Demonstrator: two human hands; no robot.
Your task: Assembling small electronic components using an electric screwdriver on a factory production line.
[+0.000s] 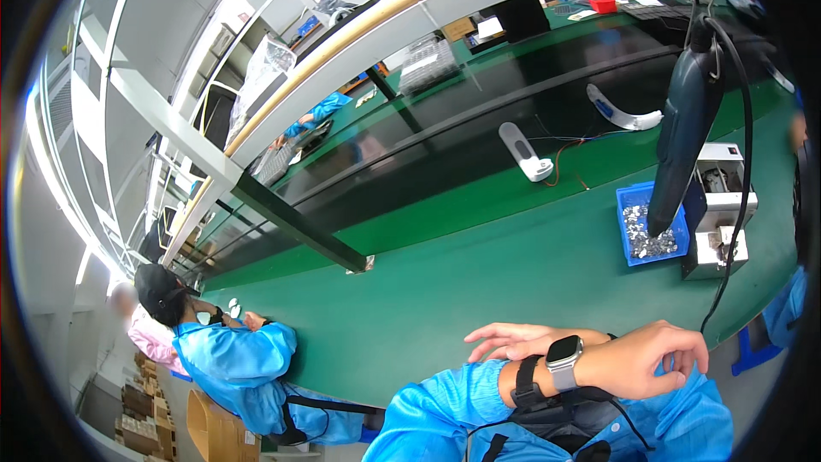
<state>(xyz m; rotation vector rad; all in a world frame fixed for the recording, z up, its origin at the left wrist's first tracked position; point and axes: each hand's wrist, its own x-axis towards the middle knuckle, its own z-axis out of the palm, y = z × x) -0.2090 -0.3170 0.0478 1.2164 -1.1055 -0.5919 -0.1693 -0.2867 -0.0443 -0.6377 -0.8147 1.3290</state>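
Note:
My forearms cross in front of me, in blue sleeves. My left hand (643,363) lies at the right, above the right sleeve, its fingers loosely bent and apart with nothing seen in them. A watch (564,361) and a black strap (527,382) circle that wrist. Past the left forearm, my right hand (511,341) points left over the green table's (410,291) near edge, empty, fingers spread. Up and right of both hands, a dark powered hand tool (684,124) hangs from a hook, its lower end over a blue bin (623,227) of small parts.
A small metal machine (718,197) stands right of the bin. Farther back lie a white elongated device (523,151) with thin wires and a curved white piece (623,111). A co-worker (227,346) sits at the left. A dark post (299,222) meets the table, below an overhead rail.

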